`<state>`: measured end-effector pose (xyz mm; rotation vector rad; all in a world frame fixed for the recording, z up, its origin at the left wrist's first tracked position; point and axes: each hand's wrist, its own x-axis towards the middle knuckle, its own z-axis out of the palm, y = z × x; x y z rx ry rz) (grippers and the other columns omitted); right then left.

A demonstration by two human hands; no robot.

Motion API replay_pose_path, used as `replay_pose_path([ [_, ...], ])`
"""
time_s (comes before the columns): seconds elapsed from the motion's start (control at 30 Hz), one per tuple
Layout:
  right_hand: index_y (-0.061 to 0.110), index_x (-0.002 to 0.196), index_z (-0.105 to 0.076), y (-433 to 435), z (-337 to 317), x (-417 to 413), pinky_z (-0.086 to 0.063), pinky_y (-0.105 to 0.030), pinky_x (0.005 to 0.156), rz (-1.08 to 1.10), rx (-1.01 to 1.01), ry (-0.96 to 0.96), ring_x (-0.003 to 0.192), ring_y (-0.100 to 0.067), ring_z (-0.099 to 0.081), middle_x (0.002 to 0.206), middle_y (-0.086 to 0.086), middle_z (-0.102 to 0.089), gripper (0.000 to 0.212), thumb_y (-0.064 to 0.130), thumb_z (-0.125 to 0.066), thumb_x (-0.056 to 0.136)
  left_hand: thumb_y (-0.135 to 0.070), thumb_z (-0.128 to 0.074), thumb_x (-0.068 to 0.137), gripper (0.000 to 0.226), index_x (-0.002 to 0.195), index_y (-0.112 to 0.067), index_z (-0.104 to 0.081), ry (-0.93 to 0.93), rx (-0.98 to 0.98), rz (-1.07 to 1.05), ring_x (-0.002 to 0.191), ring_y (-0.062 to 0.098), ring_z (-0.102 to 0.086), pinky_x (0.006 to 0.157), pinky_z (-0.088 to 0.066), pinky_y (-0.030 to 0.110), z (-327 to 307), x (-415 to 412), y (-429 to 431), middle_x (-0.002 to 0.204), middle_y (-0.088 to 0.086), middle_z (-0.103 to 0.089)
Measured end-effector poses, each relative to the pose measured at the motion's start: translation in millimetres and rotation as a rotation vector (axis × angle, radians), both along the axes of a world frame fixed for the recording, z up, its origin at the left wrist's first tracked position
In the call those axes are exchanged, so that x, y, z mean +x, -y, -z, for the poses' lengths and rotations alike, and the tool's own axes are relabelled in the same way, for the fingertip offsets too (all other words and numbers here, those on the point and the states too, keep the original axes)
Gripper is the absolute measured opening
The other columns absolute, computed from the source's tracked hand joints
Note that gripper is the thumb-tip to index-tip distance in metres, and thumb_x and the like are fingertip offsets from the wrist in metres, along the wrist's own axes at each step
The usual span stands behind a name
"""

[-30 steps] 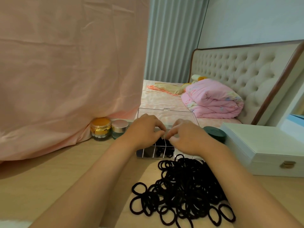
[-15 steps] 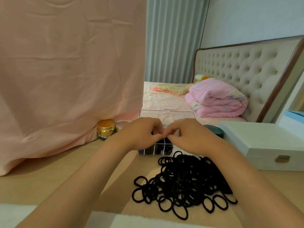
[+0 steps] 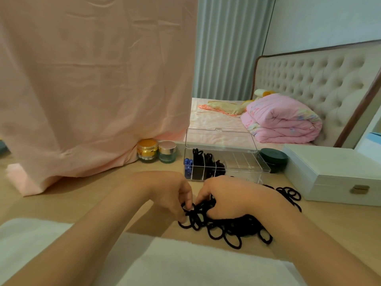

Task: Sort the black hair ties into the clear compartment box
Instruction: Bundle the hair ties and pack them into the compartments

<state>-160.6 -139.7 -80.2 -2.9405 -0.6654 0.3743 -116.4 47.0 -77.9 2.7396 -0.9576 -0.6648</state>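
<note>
Both left hand (image 3: 174, 194) and right hand (image 3: 233, 196) hold a tight grip on soft, round black hair ties (image 3: 241, 226) heaped on the smooth worktop (image 3: 92, 188) near the clear compartment box (image 3: 245, 163).

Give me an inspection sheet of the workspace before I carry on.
Surface: light wooden table, white cloth at near edge.
Job's things: hair ties piled before clear compartment box, lid open, some ties inside.
Clutter: gold jar, pink-lidded jar, green tin, white case.
Grips: left hand and right hand both pinch ties in the pile.
Cables: nothing seen.
Surroundings: pink cloth, bed, folded quilt.
</note>
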Motion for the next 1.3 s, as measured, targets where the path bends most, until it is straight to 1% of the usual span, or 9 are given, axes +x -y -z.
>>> replay_pose_path([
  [0.2, 0.030, 0.105, -0.078, 7.8, 2.7, 7.5, -0.052, -0.022, 0.078, 0.035, 0.110, 0.118, 0.087, -0.004, -0.061, 0.095, 0.017, -0.065, 0.018, 0.030, -0.064, 0.094, -0.033, -0.076, 0.081, 0.003, 0.082, -0.034, -0.073, 0.095, -0.065, 0.001, 0.087, 0.005, -0.062, 0.075, -0.050, 0.023, 10.8, 6.4, -1.0, 0.095, -0.014, -0.069],
  [0.4, 0.023, 0.096, -0.078, 18.7, -22.0, 3.8, -0.048, -0.014, 0.056, 0.193, 0.524, 0.079, 0.053, 0.001, -0.058, 0.061, 0.020, -0.067, 0.014, 0.017, -0.066, 0.093, -0.040, -0.078, 0.080, 0.009, 0.083, -0.035, -0.072, 0.133, -0.028, 0.016, 0.085, 0.004, -0.059, 0.067, -0.044, 0.020, 8.9, 7.6, -1.7, 0.097, -0.015, -0.067],
  [0.53, 0.024, 0.096, -0.077, 4.9, -20.0, -4.4, -0.053, -0.021, 0.062, 0.119, 0.451, -0.099, 0.055, -0.005, -0.060, 0.070, 0.005, -0.070, 0.011, 0.019, -0.070, 0.089, -0.036, -0.073, 0.082, 0.014, 0.074, -0.038, -0.061, 0.202, 0.011, 0.023, 0.086, 0.013, -0.063, 0.075, -0.053, 0.028, 11.3, 6.6, 0.0, 0.097, -0.011, -0.068],
  [0.67, 0.033, 0.112, -0.075, -10.3, -3.7, -5.8, -0.054, -0.024, 0.072, 0.047, 0.055, 0.028, 0.070, 0.000, -0.055, 0.081, 0.016, -0.063, 0.024, 0.034, -0.069, 0.088, -0.038, -0.073, 0.082, 0.015, 0.089, -0.030, -0.062, 0.218, 0.035, -0.008, 0.085, 0.016, -0.061, 0.068, -0.049, 0.027, 13.9, 3.4, 3.8, 0.097, -0.004, -0.067],
  [0.77, 0.031, 0.109, -0.076, -14.3, 1.8, -6.1, -0.059, -0.033, 0.080, 0.040, -0.013, 0.062, 0.079, -0.004, -0.058, 0.089, 0.016, -0.067, 0.021, 0.035, -0.068, 0.089, -0.037, -0.071, 0.084, 0.017, 0.095, -0.027, -0.062, 0.219, 0.055, -0.037, 0.083, 0.016, -0.058, 0.065, -0.045, 0.026, 11.9, 3.3, 1.7, 0.099, -0.002, -0.065],
  [0.93, 0.025, 0.092, -0.073, -8.2, 4.2, -2.2, -0.060, -0.040, 0.078, 0.054, 0.089, 0.031, 0.082, -0.016, -0.068, 0.090, 0.006, -0.072, 0.011, 0.032, -0.067, 0.088, -0.033, -0.066, 0.087, 0.010, 0.090, -0.024, -0.067, 0.140, -0.095, -0.058, 0.080, 0.015, -0.059, 0.068, -0.049, 0.028, 6.7, 7.4, -7.5, 0.092, -0.003, -0.067],
  [1.07, 0.028, 0.093, -0.073, 3.4, -14.7, -1.5, -0.059, -0.026, 0.063, 0.141, 0.360, 0.103, 0.060, -0.012, -0.068, 0.075, 0.008, -0.072, 0.006, 0.024, -0.069, 0.090, -0.028, -0.064, 0.090, 0.013, 0.088, -0.020, -0.074, 0.034, -0.291, -0.116, 0.074, 0.007, -0.061, 0.075, -0.053, 0.026, 4.2, 12.0, -18.3, 0.088, -0.002, -0.074],
  [1.17, 0.027, 0.103, -0.074, 6.5, -23.4, -4.2, -0.048, -0.017, 0.050, 0.145, 0.458, -0.016, 0.044, -0.004, -0.057, 0.057, 0.014, -0.067, 0.015, 0.018, -0.065, 0.095, -0.024, -0.064, 0.088, 0.012, 0.088, -0.016, -0.073, -0.056, -0.361, -0.157, 0.067, 0.004, -0.060, 0.074, -0.051, 0.022, 8.4, 14.6, -21.8, 0.082, 0.000, -0.075],
  [1.3, 0.030, 0.102, -0.075, -7.4, -9.3, -3.9, -0.050, -0.023, 0.050, 0.140, 0.481, -0.147, 0.058, -0.019, -0.062, 0.080, -0.008, -0.076, 0.017, 0.019, -0.064, 0.095, -0.015, -0.064, 0.087, 0.009, 0.089, -0.020, -0.071, -0.047, -0.440, -0.201, 0.068, 0.000, -0.063, 0.072, -0.048, 0.018, 15.7, 19.8, -21.3, 0.077, -0.010, -0.073],
])
